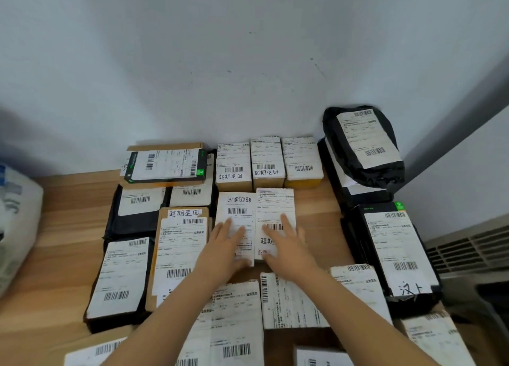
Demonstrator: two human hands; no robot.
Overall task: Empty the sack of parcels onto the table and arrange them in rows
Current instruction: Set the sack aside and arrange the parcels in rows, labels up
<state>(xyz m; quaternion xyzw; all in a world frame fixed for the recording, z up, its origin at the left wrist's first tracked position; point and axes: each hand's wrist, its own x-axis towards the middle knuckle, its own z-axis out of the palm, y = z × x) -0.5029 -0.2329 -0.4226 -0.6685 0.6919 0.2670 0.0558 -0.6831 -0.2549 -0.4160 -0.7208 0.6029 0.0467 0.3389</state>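
At the middle of the wooden table (68,200), a person's left hand (228,244) and right hand (286,244) lie flat with fingers spread on two white parcels (275,203) just before the back row (267,159), where an uneven push could skew them against neighbours.

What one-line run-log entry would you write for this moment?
stage: arranging rows | left grip: flat on left white parcel | right grip: flat on right white parcel | sack: far left
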